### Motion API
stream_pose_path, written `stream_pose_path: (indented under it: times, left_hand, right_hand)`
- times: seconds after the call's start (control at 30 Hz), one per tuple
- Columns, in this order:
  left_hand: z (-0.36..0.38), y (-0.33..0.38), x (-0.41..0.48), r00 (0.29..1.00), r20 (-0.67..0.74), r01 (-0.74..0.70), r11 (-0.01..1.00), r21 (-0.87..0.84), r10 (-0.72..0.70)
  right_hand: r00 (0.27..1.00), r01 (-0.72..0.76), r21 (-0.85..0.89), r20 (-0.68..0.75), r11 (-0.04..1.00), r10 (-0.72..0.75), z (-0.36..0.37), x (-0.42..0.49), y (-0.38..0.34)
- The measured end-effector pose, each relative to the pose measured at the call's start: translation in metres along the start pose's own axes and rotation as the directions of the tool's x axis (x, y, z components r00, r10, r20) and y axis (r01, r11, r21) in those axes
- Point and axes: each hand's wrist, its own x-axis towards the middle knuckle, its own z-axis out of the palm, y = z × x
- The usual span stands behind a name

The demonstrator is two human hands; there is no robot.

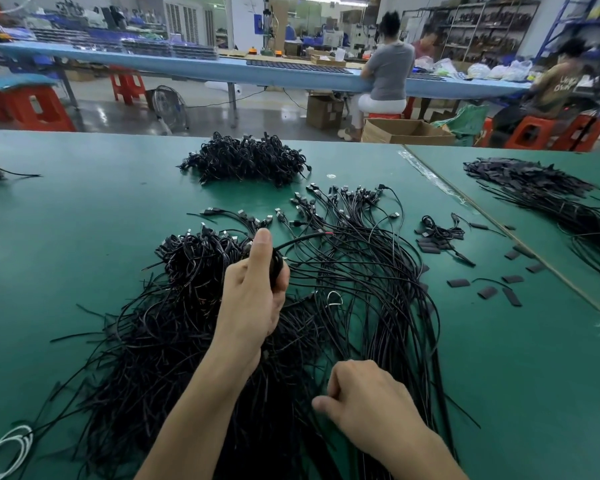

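Observation:
A big spread of loose black USB cables covers the green table in front of me. My left hand is raised over the spread and grips a coiled black cable, whose free end with a red tip sticks out to the right. My right hand lies low on the cable strands near me, fingers curled round a few of them. A tangled heap of coiled cables sits just left of my left hand.
A pile of bundled black cables lies at the table's far side. Short black sleeve pieces are scattered at right. More cables lie on the adjoining table. A white cable is at the lower left. People sit at a far bench.

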Motion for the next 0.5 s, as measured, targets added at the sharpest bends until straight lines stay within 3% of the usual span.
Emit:
stream_pose_path:
  times: [0.27,0.4,0.5]
  left_hand:
    - [-0.005,0.002,0.003,0.994,-0.061,-0.086,0.996,0.0,0.086]
    - [-0.003,0.003,0.003,0.994,-0.112,-0.02,1.0,-0.02,0.017]
    - [-0.002,0.001,0.003,0.997,-0.081,0.014,1.0,-0.009,-0.015]
  right_hand:
    - [1.0,-0.03,0.055,-0.006,0.998,0.031,0.004,-0.001,-0.002]
    - [0.999,-0.041,0.106,-0.029,0.994,0.044,-0.014,-0.004,0.004]
    - [0.985,0.005,0.242,-0.166,0.97,0.037,-0.037,-0.006,0.005]
